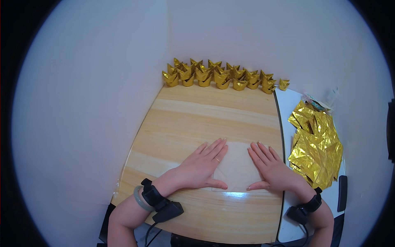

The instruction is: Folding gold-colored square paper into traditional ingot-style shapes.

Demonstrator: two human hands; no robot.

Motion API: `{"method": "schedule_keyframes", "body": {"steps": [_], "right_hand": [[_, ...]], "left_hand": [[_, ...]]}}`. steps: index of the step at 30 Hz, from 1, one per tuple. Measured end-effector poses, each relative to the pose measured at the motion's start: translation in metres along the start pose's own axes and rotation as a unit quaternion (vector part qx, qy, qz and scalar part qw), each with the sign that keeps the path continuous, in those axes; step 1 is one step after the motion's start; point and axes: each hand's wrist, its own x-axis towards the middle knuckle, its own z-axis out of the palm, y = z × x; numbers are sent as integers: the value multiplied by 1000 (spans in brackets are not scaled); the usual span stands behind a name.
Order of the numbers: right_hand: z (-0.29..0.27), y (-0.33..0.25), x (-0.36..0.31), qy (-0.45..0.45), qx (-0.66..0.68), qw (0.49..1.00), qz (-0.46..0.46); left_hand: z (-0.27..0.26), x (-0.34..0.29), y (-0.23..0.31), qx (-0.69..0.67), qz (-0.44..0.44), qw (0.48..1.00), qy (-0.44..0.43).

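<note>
A pale, nearly square sheet of paper (236,166) lies flat on the wood-grain table (197,119), with faint creases across it. My left hand (203,162) rests palm down over its left edge, fingers stretched forward and thumb pointing inward along the near edge. Over the opposite edge lies my right hand (269,166), flat as well, its thumb pointing inward near the sheet's lower right corner. Neither hand grips anything. Parts of the sheet's side edges are hidden under the hands.
Gold foil paper ingots (222,77) stand in stacked rows along the table's far edge, one small ingot (284,84) apart at right. Creased gold foil sheets (316,152) are heaped on a white surface (290,224) to the right. A black bar-shaped object (342,193) sits beside them.
</note>
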Motion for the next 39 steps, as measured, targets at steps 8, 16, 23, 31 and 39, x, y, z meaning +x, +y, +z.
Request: {"method": "schedule_keyframes", "body": {"steps": [8,16,23,31,39], "right_hand": [[-10,5,-7,63,58,995,-59],[-3,11,-7,114,169,977,-67],[-13,9,-8,105,173,978,-47],[-1,12,-6,188,189,963,-44],[7,7,-10,192,378,903,69]], "left_hand": [[2,-1,-4,37,-31,999,-9],[-9,4,-7,-200,18,979,-45],[-8,-3,2,-145,29,989,-24],[-7,-1,-3,-183,-46,979,77],[-18,2,10,-414,-224,882,21]]}}
